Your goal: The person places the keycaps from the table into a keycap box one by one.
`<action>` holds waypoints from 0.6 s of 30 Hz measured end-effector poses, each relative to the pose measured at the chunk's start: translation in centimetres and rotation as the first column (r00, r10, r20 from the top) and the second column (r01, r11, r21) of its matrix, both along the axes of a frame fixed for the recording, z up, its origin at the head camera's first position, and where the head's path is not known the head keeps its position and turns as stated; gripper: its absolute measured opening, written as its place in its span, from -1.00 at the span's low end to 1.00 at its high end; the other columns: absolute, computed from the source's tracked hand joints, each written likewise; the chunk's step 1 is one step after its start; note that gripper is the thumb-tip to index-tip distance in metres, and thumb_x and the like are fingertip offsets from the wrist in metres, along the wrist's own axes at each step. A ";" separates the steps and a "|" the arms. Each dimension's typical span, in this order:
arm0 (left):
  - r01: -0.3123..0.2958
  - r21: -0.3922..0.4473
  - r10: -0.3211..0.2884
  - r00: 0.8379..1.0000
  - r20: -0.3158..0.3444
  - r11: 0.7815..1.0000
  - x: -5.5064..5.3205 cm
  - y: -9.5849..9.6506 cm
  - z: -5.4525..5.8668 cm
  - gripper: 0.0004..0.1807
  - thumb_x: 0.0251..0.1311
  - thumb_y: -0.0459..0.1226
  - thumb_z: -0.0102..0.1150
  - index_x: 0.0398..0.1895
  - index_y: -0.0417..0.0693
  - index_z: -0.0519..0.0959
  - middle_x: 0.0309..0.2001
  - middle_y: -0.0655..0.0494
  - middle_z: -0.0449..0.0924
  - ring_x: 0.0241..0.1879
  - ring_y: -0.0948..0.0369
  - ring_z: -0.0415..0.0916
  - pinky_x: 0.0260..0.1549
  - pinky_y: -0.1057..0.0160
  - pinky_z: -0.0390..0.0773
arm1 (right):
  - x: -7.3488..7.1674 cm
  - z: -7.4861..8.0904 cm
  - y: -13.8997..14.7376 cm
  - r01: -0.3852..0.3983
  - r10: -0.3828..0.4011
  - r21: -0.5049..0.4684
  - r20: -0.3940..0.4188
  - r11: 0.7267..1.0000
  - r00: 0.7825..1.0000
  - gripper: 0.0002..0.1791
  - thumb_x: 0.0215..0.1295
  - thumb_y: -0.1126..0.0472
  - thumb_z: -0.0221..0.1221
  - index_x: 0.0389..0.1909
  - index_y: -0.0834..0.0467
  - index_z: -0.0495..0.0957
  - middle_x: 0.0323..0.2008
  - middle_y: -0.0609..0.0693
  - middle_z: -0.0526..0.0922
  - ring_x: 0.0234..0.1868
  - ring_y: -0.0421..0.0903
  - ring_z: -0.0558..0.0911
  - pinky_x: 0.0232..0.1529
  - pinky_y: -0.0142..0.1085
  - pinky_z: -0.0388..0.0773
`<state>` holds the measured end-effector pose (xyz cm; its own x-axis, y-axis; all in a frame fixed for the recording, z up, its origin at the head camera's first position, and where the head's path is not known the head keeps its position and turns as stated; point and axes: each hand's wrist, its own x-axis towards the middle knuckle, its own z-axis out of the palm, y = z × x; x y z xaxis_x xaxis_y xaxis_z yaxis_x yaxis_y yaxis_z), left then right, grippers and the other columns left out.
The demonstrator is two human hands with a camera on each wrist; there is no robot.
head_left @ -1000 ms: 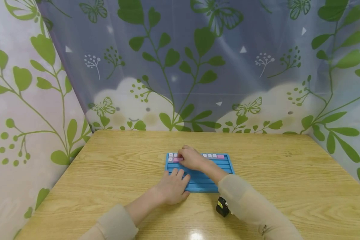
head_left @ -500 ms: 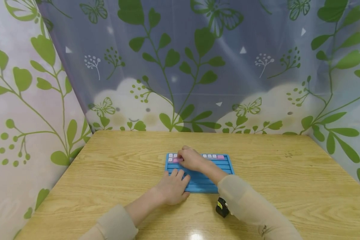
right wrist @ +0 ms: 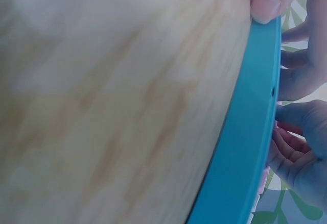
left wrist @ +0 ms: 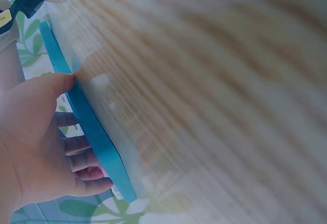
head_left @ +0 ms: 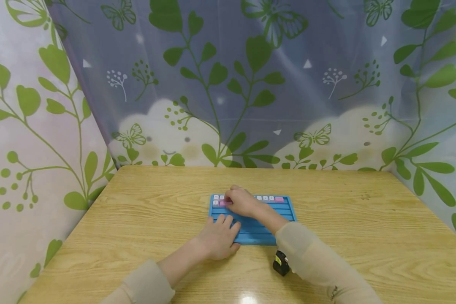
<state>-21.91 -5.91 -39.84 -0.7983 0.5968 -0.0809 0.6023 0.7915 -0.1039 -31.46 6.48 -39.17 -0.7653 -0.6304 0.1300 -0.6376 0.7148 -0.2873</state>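
Observation:
A blue keyboard tray (head_left: 258, 232) with ridged rows lies on the table. White keycaps (head_left: 265, 198) and pink ones fill parts of its top row, and a few sit at the left of the second. My left hand (head_left: 218, 238) holds the tray's near left corner, thumb on the front wall (left wrist: 97, 127) and fingers over the top. My right hand (head_left: 243, 201) reaches across the tray, fingertips bunched and pinching at a pink keycap (head_left: 223, 203) in the second row. That hand hides the middle of the upper rows.
The wooden table (head_left: 156, 198) runs back to a patterned curtain (head_left: 228, 84). Below my right sleeve (head_left: 308, 245) hangs a small black device (head_left: 281, 262) with a yellow label, near the tray's front right.
The pink keycap under my right fingertips sat slightly raised and now lies lower in its row. Both hands and the tray have otherwise stayed in place.

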 end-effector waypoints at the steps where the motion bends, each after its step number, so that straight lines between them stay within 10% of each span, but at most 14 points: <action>1: -0.001 0.000 0.001 1.000 0.003 1.000 0.0 0.0 0.0 -0.43 0.30 0.08 -0.09 0.23 -0.06 0.33 0.11 -0.06 0.31 0.08 0.03 0.24 -0.03 -0.10 0.34 | 0.0 0.0 0.0 -0.001 0.001 -0.001 0.000 1.000 1.000 -0.90 0.24 0.30 0.16 -0.27 0.22 0.59 -0.36 0.00 0.46 -0.34 -0.11 0.47 -0.23 -0.27 0.48; 18: 0.003 -0.013 -0.003 1.000 0.004 1.000 -0.1 0.2 -0.3 -0.41 0.30 0.09 -0.10 0.25 -0.07 0.31 0.12 -0.08 0.30 0.11 0.02 0.24 -0.02 -0.12 0.34 | 0.0 -0.3 -0.3 0.038 -0.038 0.020 0.017 0.999 0.999 -0.88 0.27 0.25 0.15 -0.25 0.21 0.57 -0.35 0.00 0.46 -0.34 -0.10 0.50 -0.24 -0.28 0.50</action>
<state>-22.04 -5.70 -40.10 -0.7960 0.5982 -0.0922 0.6053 0.7881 -0.1119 -31.49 6.23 -39.44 -0.7907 -0.6034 0.1040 -0.6050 0.7439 -0.2839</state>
